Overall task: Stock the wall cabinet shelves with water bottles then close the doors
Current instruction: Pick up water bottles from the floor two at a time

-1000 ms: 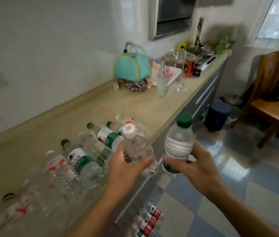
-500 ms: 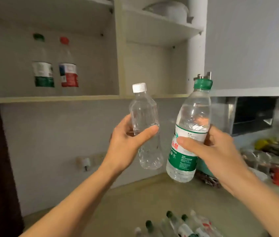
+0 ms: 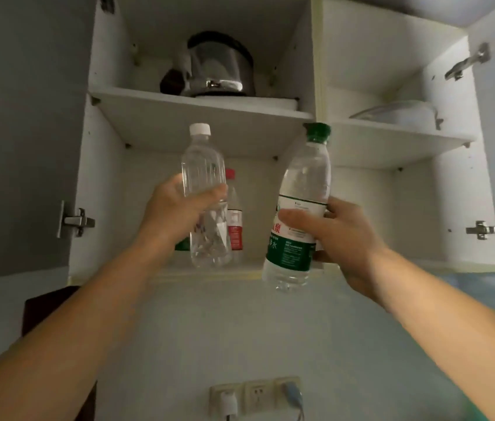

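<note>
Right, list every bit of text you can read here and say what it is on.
"泉" in red: label of the green-cap bottle in the right hand.
"水" in white: green band of the same label.
Small print on that label: too small to read.
Label of the red-cap bottle on the shelf: blurred, unreadable.
Clear bottle in the left hand: no label.
</note>
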Demonstrator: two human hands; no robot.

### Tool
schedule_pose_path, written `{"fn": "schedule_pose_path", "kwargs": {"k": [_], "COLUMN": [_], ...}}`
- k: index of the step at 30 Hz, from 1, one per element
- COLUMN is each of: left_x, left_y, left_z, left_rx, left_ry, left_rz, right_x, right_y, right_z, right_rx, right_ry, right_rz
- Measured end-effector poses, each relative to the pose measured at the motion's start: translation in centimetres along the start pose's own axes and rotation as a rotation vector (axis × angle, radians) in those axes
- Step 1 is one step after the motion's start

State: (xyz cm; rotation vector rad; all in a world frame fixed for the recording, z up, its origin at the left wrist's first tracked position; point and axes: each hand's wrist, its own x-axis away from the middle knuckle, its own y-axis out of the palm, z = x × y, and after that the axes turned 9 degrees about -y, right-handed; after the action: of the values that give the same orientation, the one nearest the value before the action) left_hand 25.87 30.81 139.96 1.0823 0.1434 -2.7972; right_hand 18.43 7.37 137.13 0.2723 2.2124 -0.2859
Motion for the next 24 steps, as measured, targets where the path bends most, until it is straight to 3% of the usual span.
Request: {"fn": "schedule_pose_path", "kwargs": {"k": [10, 16, 19, 24], "left_x": [-5.5, -5.0, -5.5, -6.7], "left_y": [-1.2, -3.2, -3.4, -2.5], "left_z": [-6.0, -7.6, -7.8, -8.7], "left_rx": [-0.241, -0.408, -0.415, -0.415], "left_ry": [-0.105, -0.127, -0.14, -0.171], "left_rz": [0.047, -0.167, -0.192, -0.221], "right_x": [-9.2, -9.5, -8.7, -9.1], "right_y": [9.5, 9.2, 8.2, 8.5], "right_z": [7.0, 8.9, 9.6, 10.1], "right_rx": [0.042, 0.126, 0.217, 0.249], "right_ry": [0.065, 0.04, 0.043, 0.062], "right_rz": [-0.024, -0.13, -0.233, -0.239]}}
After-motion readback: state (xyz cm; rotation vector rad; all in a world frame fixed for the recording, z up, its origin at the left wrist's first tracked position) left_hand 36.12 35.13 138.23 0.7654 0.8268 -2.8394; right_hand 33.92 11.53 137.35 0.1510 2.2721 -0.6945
